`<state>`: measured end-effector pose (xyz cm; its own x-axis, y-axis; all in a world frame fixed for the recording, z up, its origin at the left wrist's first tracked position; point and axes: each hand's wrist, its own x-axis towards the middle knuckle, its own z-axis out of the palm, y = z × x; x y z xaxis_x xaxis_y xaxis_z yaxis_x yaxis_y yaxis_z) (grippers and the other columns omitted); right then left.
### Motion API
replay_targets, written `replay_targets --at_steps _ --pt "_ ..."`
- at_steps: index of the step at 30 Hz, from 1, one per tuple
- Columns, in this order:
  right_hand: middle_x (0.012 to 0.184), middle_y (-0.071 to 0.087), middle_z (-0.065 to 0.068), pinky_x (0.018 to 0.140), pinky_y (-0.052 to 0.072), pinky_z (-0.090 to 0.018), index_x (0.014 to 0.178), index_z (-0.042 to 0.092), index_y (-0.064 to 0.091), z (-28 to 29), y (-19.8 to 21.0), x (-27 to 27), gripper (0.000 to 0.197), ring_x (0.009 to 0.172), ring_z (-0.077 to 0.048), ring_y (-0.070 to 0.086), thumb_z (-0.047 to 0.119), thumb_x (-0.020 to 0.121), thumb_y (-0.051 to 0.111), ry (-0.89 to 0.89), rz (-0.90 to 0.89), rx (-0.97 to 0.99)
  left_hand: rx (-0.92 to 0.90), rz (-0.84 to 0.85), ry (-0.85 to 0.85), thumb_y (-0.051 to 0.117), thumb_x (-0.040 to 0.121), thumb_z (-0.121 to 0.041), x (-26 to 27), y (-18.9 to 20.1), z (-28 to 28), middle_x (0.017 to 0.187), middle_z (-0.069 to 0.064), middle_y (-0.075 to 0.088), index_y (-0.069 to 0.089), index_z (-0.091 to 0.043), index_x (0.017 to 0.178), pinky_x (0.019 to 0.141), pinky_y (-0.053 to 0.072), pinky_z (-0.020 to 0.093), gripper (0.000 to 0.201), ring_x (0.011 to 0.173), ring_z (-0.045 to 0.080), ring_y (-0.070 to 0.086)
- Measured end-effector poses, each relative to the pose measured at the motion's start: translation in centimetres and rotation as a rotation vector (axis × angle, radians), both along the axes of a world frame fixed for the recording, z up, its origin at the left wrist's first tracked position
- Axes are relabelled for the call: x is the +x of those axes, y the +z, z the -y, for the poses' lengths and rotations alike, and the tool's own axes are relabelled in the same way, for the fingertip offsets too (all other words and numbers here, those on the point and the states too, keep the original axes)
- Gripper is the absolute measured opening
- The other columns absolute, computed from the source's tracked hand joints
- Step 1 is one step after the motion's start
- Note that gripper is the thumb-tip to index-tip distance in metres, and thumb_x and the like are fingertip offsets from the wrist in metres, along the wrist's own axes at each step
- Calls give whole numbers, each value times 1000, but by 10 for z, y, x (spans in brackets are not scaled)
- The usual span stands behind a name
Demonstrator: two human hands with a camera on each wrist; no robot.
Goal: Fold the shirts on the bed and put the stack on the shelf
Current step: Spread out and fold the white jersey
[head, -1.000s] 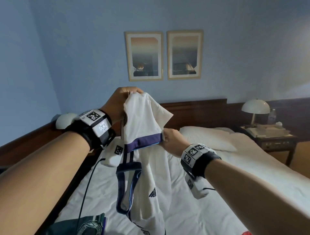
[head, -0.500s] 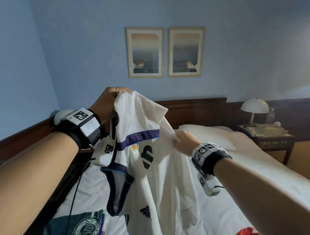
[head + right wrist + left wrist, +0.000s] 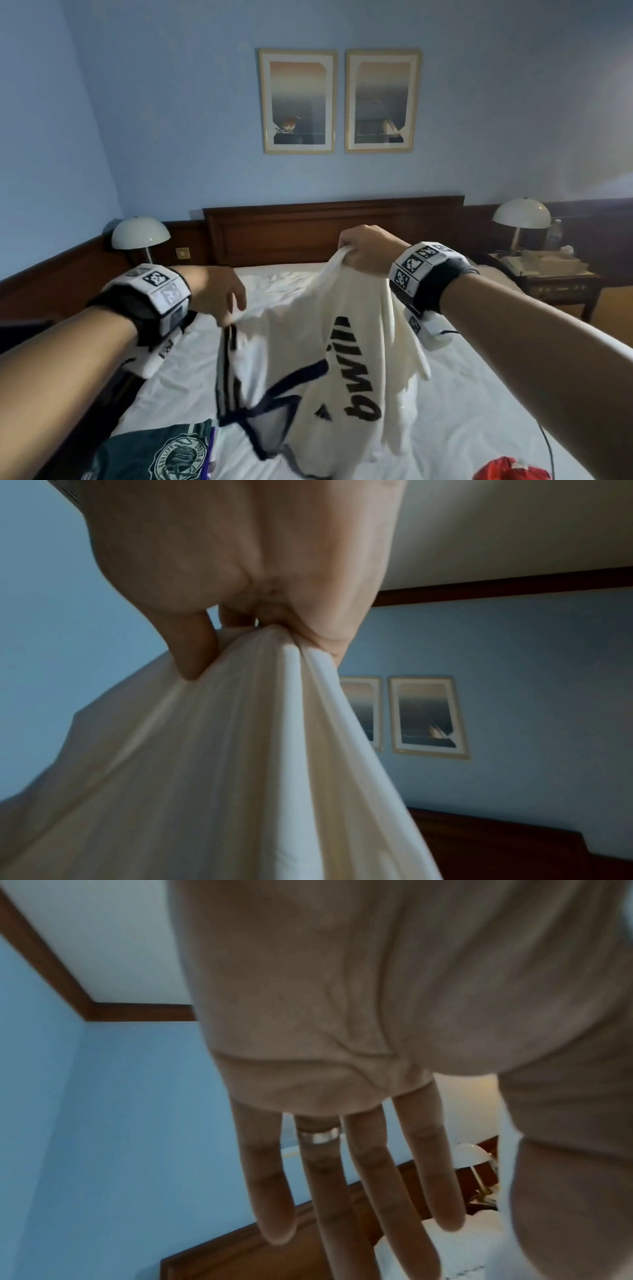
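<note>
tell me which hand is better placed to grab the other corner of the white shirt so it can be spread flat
Left. The right hand already grips a bunched edge of the white shirt, holding it above the bed. The left hand has straight, free fingers beside the shirt's loose upper edge.

White jersey (image 3: 329, 349) carries large black lettering reading "bwin", seen rotated, plus a small dark three-bar logo just beside it. Green shirt (image 3: 161, 452) on the bed has a round crest, text too small to read.
</note>
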<state>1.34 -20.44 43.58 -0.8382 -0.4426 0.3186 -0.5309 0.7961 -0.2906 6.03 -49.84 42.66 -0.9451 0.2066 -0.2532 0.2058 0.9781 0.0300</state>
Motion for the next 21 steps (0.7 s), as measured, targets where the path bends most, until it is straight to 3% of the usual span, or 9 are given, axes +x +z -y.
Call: replay_targets --at_steps 2,4,6,9,11,14,18,21 --pt "74 58 10 71 46 -27 68 31 55 11 5 2 22 81 -20 59 14 83 52 30 -25 25 106 25 -18 75 81 -14 6 -10 -17 100 -2 74 71 -20 114 80 54 28 34 88 20 70" --pt "74 60 8 71 51 -30 64 33 52 22 6 6 23 79 -22 60 17 80 48 45 -51 52 307 -43 -16 78 83 -37 8 -21 -37 101 -6 72 69 -26 113 83 53 29 33 89 18 71" --pt "74 60 6 69 51 -29 65 31 53 29 6 11 19 76 -23 60 20 80 50 49 -71 50 478 -123 47 74 78 -61 9 -37 -63 106 -10 68 65 -30 114 88 50 28 48 94 11 65" --pt "71 58 7 66 51 -28 63 28 54 30 7 17 18 74 -23 59 22 79 53 41 -91 10 715 -202 173 70 68 -78 3 -63 -100 103 -11 69 67 -30 107 90 52 36 62 96 12 64" --pt "69 56 9 65 50 -28 62 28 52 23 7 21 19 73 -23 58 21 79 55 30 -98 11 759 -263 228 67 75 -74 -3 -79 -118 96 -9 70 67 -28 98 83 53 38 51 91 16 65" --pt "72 56 5 66 51 -30 66 27 53 4 6 25 15 74 -26 58 23 80 56 -13 -101 57 838 -397 238 60 93 -47 -1 -89 -138 82 -3 68 66 -19 85 75 50 35 29 84 22 63" --pt "70 53 3 68 52 -33 67 25 52 -28 0 27 16 74 -30 56 27 82 58 -73 -128 53 920 -440 256 50 101 -27 1 -80 -154 63 -1 51 47 -15 64 56 31 33 38 63 20 47" --pt "74 55 1 65 45 -30 73 25 55 -47 -5 28 16 74 -29 54 32 87 61 -92 -160 63 1034 -441 239 48 102 -18 -2 -75 -160 65 0 44 43 -12 67 57 29 33 36 60 18 41"
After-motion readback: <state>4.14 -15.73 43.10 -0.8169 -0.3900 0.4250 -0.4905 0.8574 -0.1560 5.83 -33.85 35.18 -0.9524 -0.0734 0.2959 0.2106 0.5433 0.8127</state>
